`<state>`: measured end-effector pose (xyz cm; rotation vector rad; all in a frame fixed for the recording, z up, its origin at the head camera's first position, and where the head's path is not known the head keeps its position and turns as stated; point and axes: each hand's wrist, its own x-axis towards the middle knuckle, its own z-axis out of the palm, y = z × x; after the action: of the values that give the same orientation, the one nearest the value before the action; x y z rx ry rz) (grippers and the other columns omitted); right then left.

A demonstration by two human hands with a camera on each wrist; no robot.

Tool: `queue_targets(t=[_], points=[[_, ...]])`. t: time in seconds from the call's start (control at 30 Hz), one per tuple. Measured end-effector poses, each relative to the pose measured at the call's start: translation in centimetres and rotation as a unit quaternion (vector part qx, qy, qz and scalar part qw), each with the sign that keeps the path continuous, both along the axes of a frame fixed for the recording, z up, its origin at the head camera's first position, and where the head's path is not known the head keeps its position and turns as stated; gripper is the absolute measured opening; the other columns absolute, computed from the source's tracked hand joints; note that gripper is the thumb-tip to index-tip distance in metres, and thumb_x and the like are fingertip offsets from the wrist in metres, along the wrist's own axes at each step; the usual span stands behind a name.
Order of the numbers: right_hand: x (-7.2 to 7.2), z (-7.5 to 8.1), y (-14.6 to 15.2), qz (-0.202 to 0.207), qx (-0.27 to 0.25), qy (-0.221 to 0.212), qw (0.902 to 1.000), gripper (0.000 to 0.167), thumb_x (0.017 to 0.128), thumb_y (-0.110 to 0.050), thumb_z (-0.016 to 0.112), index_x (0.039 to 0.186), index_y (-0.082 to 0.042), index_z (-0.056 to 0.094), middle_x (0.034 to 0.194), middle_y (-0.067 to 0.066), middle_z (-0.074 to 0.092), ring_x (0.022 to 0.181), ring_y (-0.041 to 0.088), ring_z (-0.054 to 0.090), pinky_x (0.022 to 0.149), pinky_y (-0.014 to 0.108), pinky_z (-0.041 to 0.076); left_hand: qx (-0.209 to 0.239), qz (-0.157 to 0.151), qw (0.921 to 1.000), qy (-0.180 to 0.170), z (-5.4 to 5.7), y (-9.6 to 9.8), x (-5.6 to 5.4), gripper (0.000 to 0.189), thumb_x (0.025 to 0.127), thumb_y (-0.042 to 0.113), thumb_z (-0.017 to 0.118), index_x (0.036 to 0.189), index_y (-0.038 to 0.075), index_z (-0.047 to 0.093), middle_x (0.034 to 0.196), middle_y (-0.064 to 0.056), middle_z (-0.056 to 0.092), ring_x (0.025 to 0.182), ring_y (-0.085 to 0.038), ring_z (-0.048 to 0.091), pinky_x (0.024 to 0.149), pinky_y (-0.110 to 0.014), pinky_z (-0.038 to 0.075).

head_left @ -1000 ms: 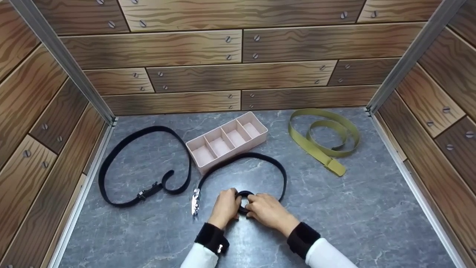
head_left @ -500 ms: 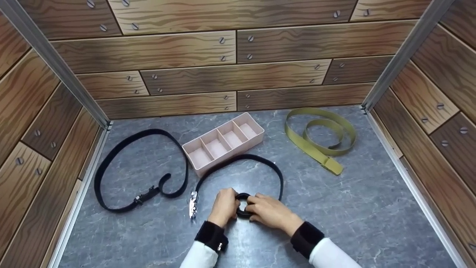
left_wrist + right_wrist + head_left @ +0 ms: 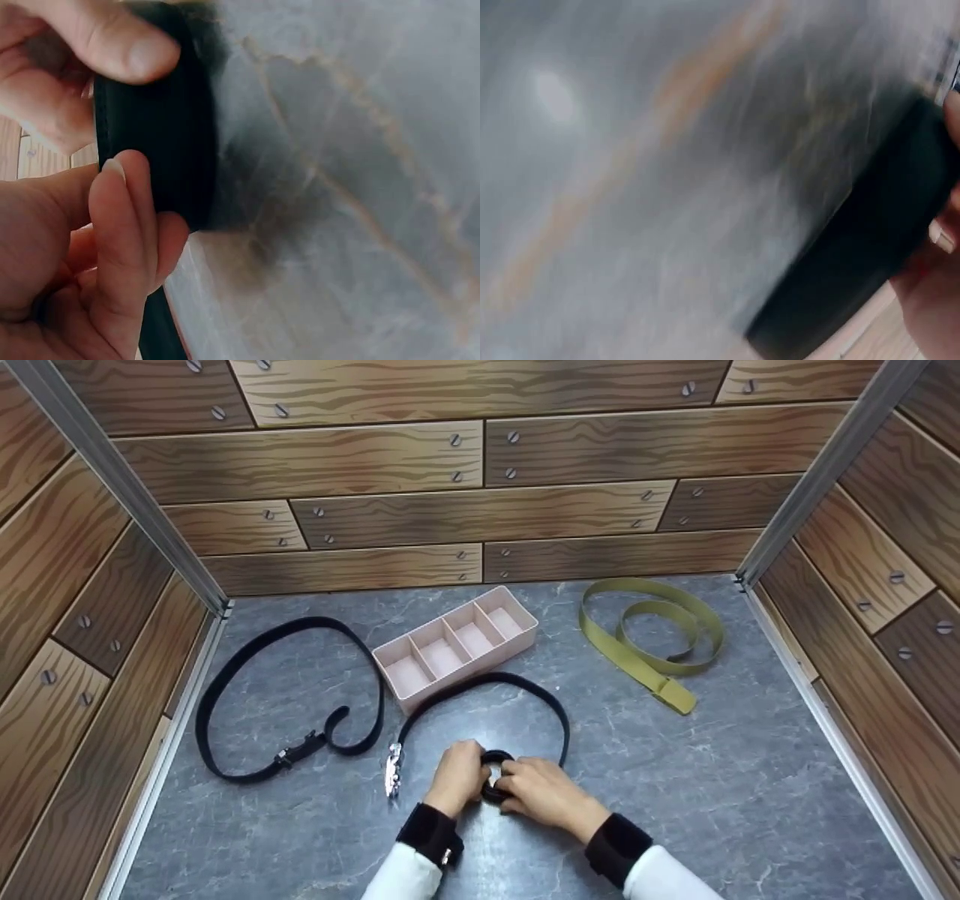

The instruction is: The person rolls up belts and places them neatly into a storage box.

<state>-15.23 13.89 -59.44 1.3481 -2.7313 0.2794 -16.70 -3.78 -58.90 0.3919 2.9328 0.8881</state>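
A black belt (image 3: 517, 679) lies in an open loop in the middle of the floor, with a silver buckle (image 3: 393, 771) at its left end. Its other end is wound into a small upright coil (image 3: 495, 753) between the two hands. On the coil's left side, the left hand (image 3: 454, 777) grips the strap with bent fingers. From the right, the right hand (image 3: 550, 795) pinches the coil, fingertips reaching into its opening. Close up, the left wrist view shows fingers and a thumb on the wide black strap (image 3: 161, 127). Blurred, the strap (image 3: 862, 240) crosses the right wrist view beside fingers.
A pink tray (image 3: 469, 675) with several compartments stands behind the coil, near the belt's loop. To the left lies another black belt (image 3: 206, 712) with a dark buckle. An olive belt (image 3: 619, 654) curls at the right. Wood-patterned walls (image 3: 480, 517) enclose the grey floor.
The right side of the belt's loop has drawn slightly inward. Both hands stay on the coil with small finger shifts. The head view has swayed a little.
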Motion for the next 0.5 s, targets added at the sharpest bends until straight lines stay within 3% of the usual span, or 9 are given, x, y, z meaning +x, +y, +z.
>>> queue_targets(t=[0.13, 0.27, 0.33, 0.5], points=[[-0.3, 0.2, 0.8, 0.038, 0.017, -0.011, 0.9991, 0.022, 0.078, -0.037, 0.079, 0.088, -0.020, 0.070, 0.091, -0.006, 0.054, 0.076, 0.015, 0.051, 0.067, 0.030, 0.044, -0.044, -0.061, 0.9971, 0.007, 0.3, -0.4, -0.6, 0.011, 0.074, 0.003, 0.072, 0.068, 0.011, 0.069, 0.071, -0.004, 0.066, 0.064, -0.024, 0.061, 0.060, -0.037, 0.049], [-0.5, -0.2, 0.8, 0.062, 0.011, 0.014, 0.9979, 0.018, 0.079, -0.037, 0.078, 0.085, -0.021, 0.071, 0.089, -0.006, 0.053, 0.076, 0.016, 0.051, 0.066, 0.030, 0.043, -0.056, -0.090, 0.9943, 0.006, 0.4, -0.5, -0.6, 0.009, 0.077, 0.004, 0.072, 0.074, 0.013, 0.072, 0.074, -0.004, 0.068, 0.066, -0.023, 0.062, 0.061, -0.035, 0.049], [-0.5, -0.4, 0.7, 0.061, 0.004, 0.029, 0.9977, 0.017, 0.080, -0.038, 0.077, 0.083, -0.022, 0.072, 0.087, -0.005, 0.053, 0.074, 0.017, 0.051, 0.064, 0.031, 0.043, -0.042, -0.085, 0.9954, 0.012, 0.2, -0.5, -0.4, 0.008, 0.081, 0.007, 0.071, 0.076, 0.012, 0.073, 0.076, -0.004, 0.069, 0.069, -0.024, 0.064, 0.062, -0.035, 0.050], [-0.6, -0.8, 0.2, 0.013, -0.017, 0.038, 0.9991, 0.018, 0.081, -0.042, 0.075, 0.081, -0.024, 0.073, 0.083, -0.004, 0.055, 0.070, 0.018, 0.053, 0.060, 0.032, 0.044, 0.029, -0.018, 0.9993, -0.012, -0.5, -0.4, 0.2, 0.013, 0.089, 0.016, 0.070, 0.078, 0.008, 0.072, 0.077, -0.009, 0.070, 0.067, -0.025, 0.067, 0.061, -0.033, 0.052]])
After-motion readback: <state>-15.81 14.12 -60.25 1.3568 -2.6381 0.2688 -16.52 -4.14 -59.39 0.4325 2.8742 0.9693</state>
